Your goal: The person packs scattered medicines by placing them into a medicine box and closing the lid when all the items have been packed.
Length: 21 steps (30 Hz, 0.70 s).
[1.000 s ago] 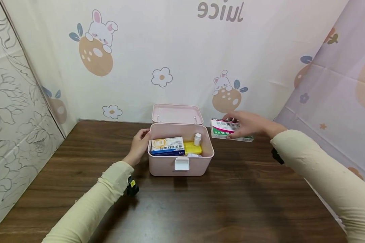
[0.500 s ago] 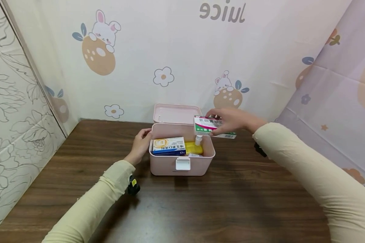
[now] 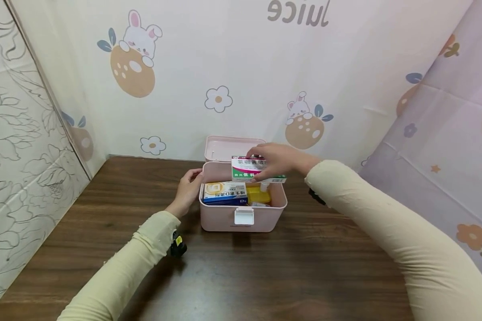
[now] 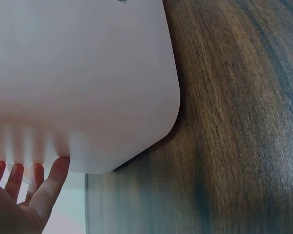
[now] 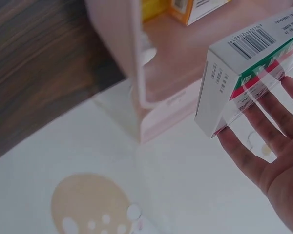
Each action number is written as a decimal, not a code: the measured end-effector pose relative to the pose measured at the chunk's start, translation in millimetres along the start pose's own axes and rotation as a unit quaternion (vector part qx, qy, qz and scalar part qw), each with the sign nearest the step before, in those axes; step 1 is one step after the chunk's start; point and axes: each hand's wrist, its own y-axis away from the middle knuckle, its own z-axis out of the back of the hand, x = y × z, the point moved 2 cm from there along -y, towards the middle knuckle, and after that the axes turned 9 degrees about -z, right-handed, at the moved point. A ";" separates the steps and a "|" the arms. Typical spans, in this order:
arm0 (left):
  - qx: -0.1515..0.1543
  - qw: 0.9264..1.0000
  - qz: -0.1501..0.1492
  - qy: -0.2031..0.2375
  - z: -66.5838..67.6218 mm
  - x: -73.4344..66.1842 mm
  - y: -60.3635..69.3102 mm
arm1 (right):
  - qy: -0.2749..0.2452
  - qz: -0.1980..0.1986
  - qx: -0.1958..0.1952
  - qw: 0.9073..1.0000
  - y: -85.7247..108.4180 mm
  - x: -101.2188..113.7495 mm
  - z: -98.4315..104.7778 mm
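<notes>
My right hand (image 3: 279,159) grips a white, green and magenta medicine box (image 3: 247,168) between thumb and fingers, above the back part of an uncovered pink storage box (image 3: 221,221). In the right wrist view the medicine box (image 5: 227,78) shows its barcode end, fingers along one face. My left hand (image 3: 186,194) rests against the storage box's left side; in the left wrist view, fingertips (image 4: 62,163) touch the pink outer wall (image 4: 88,87). Inside lie a white, orange and blue vitamin D box (image 3: 225,192), a yellow item (image 3: 258,196) and a white bottle (image 3: 264,185), partly hidden.
The storage box's lid (image 3: 225,148) leans back behind it, near the patterned wall covering (image 3: 176,89). Everything stands on a dark wooden table (image 3: 241,276). A white latch (image 3: 244,216) hangs at the box's front.
My right hand has carried the medicine box leftward, from beside the storage box to over its opening. The left hand has stayed at the box's left side.
</notes>
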 end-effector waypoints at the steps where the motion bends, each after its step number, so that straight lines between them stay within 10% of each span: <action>1: 0.000 1.000 -0.001 0.000 0.1 -0.2 -0.3 | -0.003 0.002 0.003 1.000 -3.7 3.6 -1.5; 21: 0.001 1.000 -0.004 0.013 2.0 -3.5 -1.2 | 0.025 -0.010 0.062 0.998 -50.9 42.9 -36.1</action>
